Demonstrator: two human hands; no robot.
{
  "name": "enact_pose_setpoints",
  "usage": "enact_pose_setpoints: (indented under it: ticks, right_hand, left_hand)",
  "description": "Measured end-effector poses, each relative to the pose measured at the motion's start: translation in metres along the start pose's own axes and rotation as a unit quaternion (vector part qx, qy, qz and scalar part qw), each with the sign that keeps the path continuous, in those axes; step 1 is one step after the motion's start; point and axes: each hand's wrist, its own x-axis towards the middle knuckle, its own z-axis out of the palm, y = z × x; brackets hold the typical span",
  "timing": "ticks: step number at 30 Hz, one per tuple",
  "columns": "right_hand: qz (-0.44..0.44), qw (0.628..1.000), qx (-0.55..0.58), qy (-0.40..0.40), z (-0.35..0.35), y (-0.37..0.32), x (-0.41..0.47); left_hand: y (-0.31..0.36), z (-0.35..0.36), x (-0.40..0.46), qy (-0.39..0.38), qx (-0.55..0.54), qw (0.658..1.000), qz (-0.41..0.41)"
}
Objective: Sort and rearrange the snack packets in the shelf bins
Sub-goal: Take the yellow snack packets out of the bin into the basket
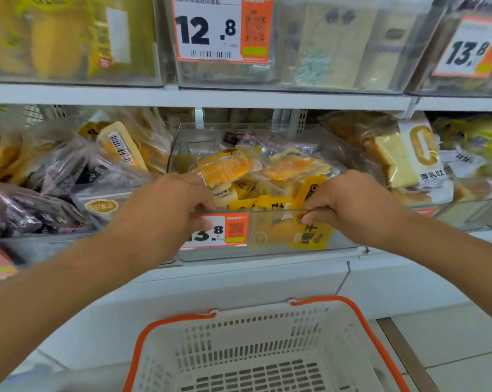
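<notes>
At the middle shelf, yellow snack packets (267,176) are seen heaped in a clear plastic bin (278,244), whose front lip is gripped at both ends. The left hand (165,213) is curled over the rim beside the orange price tag (225,230), thumb pressed on the front; the right hand (349,205) is clamped on the lip likewise, apparently so the bin can be drawn forward or steadied for sorting. Purple packets (41,193) are stacked in the neighbouring bin, sliced bread (403,159) opposite. Below, a white basket (267,329) with orange handles is parked, seemingly to receive strays.
</notes>
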Motion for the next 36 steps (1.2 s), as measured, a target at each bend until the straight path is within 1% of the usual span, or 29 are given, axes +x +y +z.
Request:
enact_pose_setpoints:
  ticks: [4,7,8,9,10,11,12,13,14,15,17,18,19,20,21,22,24,25,27,29,30,31,32,33,34,35,36]
  right_hand:
    - [-0.003,0.999,-0.018,-0.040,0.006,-0.010,-0.028]
    - [0.004,0.998,-0.021,-0.064,0.011,-0.016,-0.038]
    - [0.011,0.997,0.006,-0.072,0.007,-0.019,-0.039]
    - [0.034,0.995,0.060,-0.066,-0.003,-0.023,-0.038]
    - [0.062,0.988,0.140,-0.025,-0.015,-0.025,-0.035]
    - [0.095,0.976,0.194,0.035,-0.026,-0.024,-0.030]
    - [0.117,0.968,0.207,0.079,-0.033,-0.020,-0.024]
    - [0.134,0.973,0.167,0.081,-0.039,-0.018,-0.018]
    - [0.155,0.980,0.119,0.041,-0.038,-0.015,-0.012]
    - [0.169,0.981,0.092,-0.018,-0.033,-0.012,-0.005]
    - [0.193,0.967,0.110,-0.125,-0.022,-0.011,0.006]
    - [0.187,0.964,0.126,-0.141,-0.017,-0.009,0.012]
    - [0.181,0.962,0.141,-0.145,-0.014,-0.005,0.017]
    - [0.174,0.963,0.149,-0.139,-0.012,0.000,0.022]
    - [0.167,0.963,0.159,-0.138,-0.014,-0.001,0.023]
    - [0.154,0.965,0.167,-0.128,-0.015,-0.002,0.025]
    - [0.142,0.964,0.216,-0.068,-0.014,0.000,0.022]
    - [0.138,0.957,0.253,-0.032,-0.013,0.000,0.019]
    - [0.138,0.938,0.316,0.024,-0.009,0.005,0.015]
    - [0.133,0.903,0.405,0.057,-0.006,0.001,0.011]
    - [0.130,0.875,0.460,0.072,-0.007,-0.006,0.010]
    - [0.130,0.852,0.497,0.096,-0.011,-0.014,0.010]
    - [0.130,0.837,0.515,0.132,-0.017,-0.022,0.009]
    - [0.121,0.831,0.518,0.166,-0.027,-0.028,0.008]
    - [0.105,0.825,0.524,0.184,-0.040,-0.032,0.005]
    - [0.085,0.821,0.536,0.177,-0.055,-0.036,0.000]
    - [0.066,0.825,0.543,0.142,-0.070,-0.039,-0.006]
  left_hand:
    - [0.021,-0.001,-0.022,-0.066,0.099,0.993,0.008]
    - [0.026,0.003,-0.030,-0.079,0.113,0.990,-0.004]
    - [0.026,-0.001,-0.029,-0.086,0.108,0.990,-0.012]
    - [0.026,-0.005,-0.028,-0.091,0.101,0.991,-0.022]
    - [0.026,-0.010,-0.024,-0.082,0.088,0.992,-0.037]
    - [0.028,-0.017,-0.019,-0.058,0.071,0.994,-0.052]
    - [0.030,-0.021,-0.013,-0.022,0.049,0.997,-0.057]
    - [0.031,-0.022,-0.007,0.000,0.032,0.998,-0.057]
    - [0.033,-0.020,-0.001,0.001,0.018,0.998,-0.056]
    - [0.033,-0.015,0.006,-0.025,0.017,0.998,-0.056]
    - [0.033,0.000,0.018,-0.122,0.049,0.990,-0.053]
    - [0.033,0.007,0.023,-0.166,0.067,0.983,-0.050]
    - [0.032,0.013,0.026,-0.190,0.068,0.978,-0.052]
    - [0.031,0.017,0.028,-0.193,0.055,0.978,-0.059]
    - [0.032,0.018,0.029,-0.179,0.057,0.980,-0.062]
    - [0.033,0.018,0.028,-0.160,0.085,0.982,-0.055]
    - [0.038,0.018,0.024,-0.138,0.171,0.975,-0.022]
    - [0.041,0.016,0.022,-0.131,0.195,0.972,-0.008]
    - [0.043,0.014,0.021,-0.120,0.203,0.972,0.005]
    - [0.040,0.010,0.023,-0.101,0.172,0.980,-0.013]
    - [0.037,0.007,0.024,-0.087,0.151,0.984,-0.026]
    - [0.035,0.003,0.024,-0.063,0.129,0.989,-0.036]
    - [0.034,-0.005,0.022,-0.024,0.101,0.994,-0.041]
    - [0.035,-0.016,0.018,0.037,0.070,0.996,-0.034]
    - [0.033,-0.028,0.014,0.109,0.040,0.993,-0.011]
    - [0.035,-0.042,0.007,0.161,0.004,0.987,0.014]
    - [0.036,-0.058,0.000,0.169,-0.059,0.983,0.036]
